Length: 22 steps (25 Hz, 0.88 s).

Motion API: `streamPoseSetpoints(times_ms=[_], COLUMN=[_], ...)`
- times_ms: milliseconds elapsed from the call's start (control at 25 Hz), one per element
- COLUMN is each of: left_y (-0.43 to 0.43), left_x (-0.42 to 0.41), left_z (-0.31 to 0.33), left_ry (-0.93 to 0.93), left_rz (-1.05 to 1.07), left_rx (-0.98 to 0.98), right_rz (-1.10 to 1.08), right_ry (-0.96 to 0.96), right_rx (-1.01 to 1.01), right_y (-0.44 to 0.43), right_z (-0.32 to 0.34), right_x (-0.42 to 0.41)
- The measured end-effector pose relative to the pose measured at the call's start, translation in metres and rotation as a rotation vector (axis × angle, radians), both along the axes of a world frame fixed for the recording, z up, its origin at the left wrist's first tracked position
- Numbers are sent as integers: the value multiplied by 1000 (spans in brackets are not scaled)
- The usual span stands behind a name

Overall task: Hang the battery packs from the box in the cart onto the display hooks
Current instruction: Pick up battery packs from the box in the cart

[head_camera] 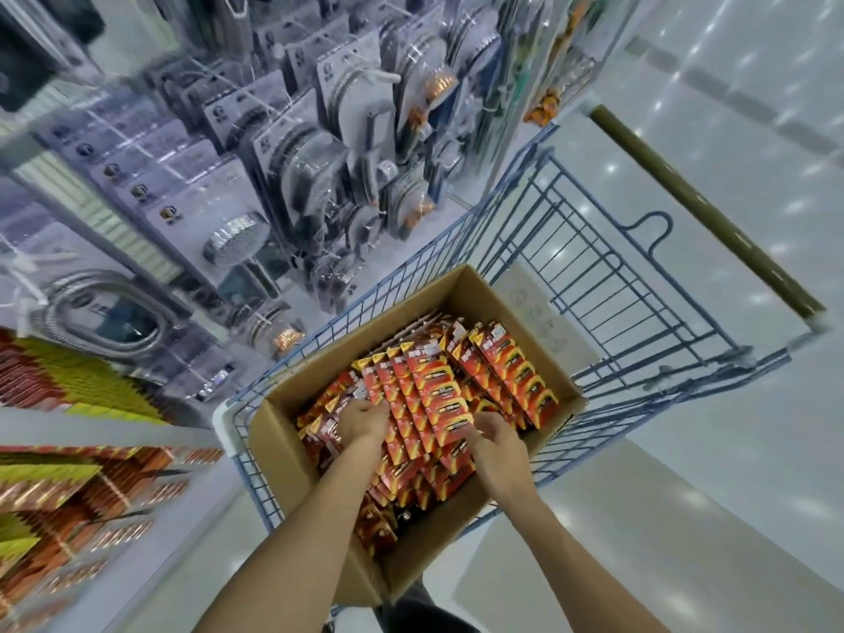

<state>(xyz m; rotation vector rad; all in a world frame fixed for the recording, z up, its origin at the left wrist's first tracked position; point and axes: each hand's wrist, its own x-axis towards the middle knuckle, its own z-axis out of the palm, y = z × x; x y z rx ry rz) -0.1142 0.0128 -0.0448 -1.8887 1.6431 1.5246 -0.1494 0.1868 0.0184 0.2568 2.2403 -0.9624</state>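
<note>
An open cardboard box (278, 445) stands in a blue wire cart (607, 249) and is full of red and orange battery packs (438, 390), stacked in leaning rows. Both my hands are inside the box. My left hand (363, 422) has its fingers curled down into the packs at the left of a row. My right hand (491, 438) grips the near end of the same row, fingers curled over the pack edges. Battery packs hanging on display hooks (68, 381) show blurred at the left edge.
Shower heads and hoses in clear packaging (292, 175) hang on the display ahead and to the left. The cart's brown handle (703, 212) lies to the right, with the folded child seat grid (607, 285) behind the box. Shiny white floor (730, 450) lies to the right.
</note>
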Motion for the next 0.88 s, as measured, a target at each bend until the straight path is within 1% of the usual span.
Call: streamPoseSetpoints(times_ms=[40,120,200,280,360,440,520,600,680,760,880], left_y=[-1,-5,-10,-11,-9,-7,-7,-10,-19,-30,-47], left_x=[3,13,32,53,75,93,109,127,144,161,183], left_z=[3,15,25,34,47,66,84,95,102,109,126], left_ry=[12,39,61,150,289,421,503,550,574,604,662], left_rz=[39,53,26,-22,-6,87,169,236,282,330,380], left_rx=[3,-58,-158,-197,-130,-43,4,63,110,117,89], right_rz=[3,28,89,142,199,249,228,145,22,-96,-92], right_ry=[-1,-4,-5,-8,-17,3,27,13,-37,-135,-233], right_rx=[3,5,35,84,151,239,272,218,72,-108,-289], right_y=[-3,-14,-27,-39,-51,-58,-59,-58,-58,-61,-68], right_z=[-3,-9,-17,-29,-38,-42,-46,-50,-52,-45,-15], right_x=[-5,-16,-27,-37,-40,-40,-37,-34,-30,-22,-6])
